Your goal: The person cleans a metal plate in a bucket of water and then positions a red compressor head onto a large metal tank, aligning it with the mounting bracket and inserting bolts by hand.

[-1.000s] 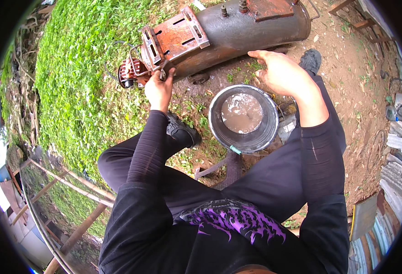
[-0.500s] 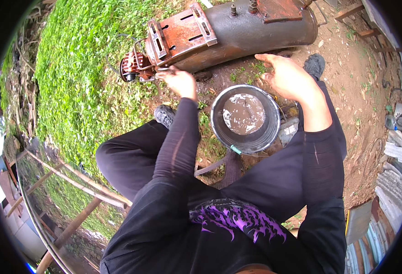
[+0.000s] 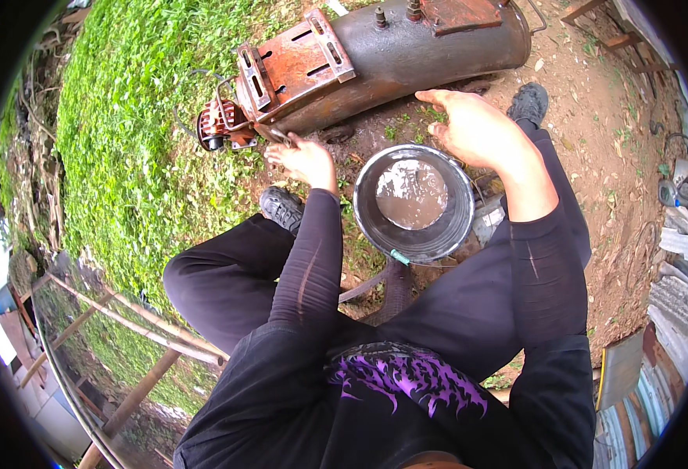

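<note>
A rusty, dark cylindrical tank (image 3: 406, 59), which looks like an air compressor's, lies across the ground ahead of me. It carries a red slotted mounting plate (image 3: 301, 62) and has a red finned part (image 3: 216, 125) at its left end. Beside the tank's lower left end, my left hand (image 3: 306, 164) hovers with its fingers apart and nothing seen in them. My right hand (image 3: 477, 131) is above and right of the bucket, index finger stretched out toward the tank, and it holds nothing visible. Between my legs stands the black bucket (image 3: 366, 223) with murky brown water (image 3: 414, 199) inside.
Grass (image 3: 133, 156) covers the left side; bare brown soil (image 3: 610, 211) spreads to the right. A bamboo-framed mesh (image 3: 125, 328) stands at the lower left. Corrugated sheets (image 3: 676, 313) are stacked along the right edge. My shoes flank the bucket.
My left hand has shifted slightly down, away from the tank's end, with its fingers more spread. The water's ripples have calmed. The whole view has shifted slightly.
</note>
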Tool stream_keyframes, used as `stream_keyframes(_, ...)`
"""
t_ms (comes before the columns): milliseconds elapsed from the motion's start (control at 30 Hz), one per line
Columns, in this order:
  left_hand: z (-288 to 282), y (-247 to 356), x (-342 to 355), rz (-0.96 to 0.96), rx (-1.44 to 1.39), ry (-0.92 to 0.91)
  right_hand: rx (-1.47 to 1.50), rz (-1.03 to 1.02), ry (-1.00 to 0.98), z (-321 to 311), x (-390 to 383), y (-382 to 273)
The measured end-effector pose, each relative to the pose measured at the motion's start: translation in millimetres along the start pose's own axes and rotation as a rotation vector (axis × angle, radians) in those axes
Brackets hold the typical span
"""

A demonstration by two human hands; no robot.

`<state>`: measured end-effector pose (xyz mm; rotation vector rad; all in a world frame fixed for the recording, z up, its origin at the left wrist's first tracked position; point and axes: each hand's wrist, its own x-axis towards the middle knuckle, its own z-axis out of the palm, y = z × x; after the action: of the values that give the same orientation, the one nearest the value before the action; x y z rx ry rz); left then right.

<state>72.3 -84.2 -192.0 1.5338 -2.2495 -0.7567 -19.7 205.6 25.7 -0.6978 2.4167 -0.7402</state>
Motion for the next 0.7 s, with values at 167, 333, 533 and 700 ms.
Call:
stream_keyframes(167, 35, 108, -54, 0.043, 0.105, -0.048, -0.015, 0.018, -0.005, 1, -3, -2)
stream_keyframes(333, 6, 84, -120, 0.574, -0.1, -0.377, 0.0, -0.061, 0.072, 1, 3, 10)
stream_keyframes(533, -12, -20, -168, 0.336, 0.245, -1.094, -0.01, 0.065, 0.036, -11, -10, 4)
stream_keyframes(700, 93, -113, -155, 0.132, 0.491, -1.081, -0.006, 0.05, 0.053, -9, -17, 9)
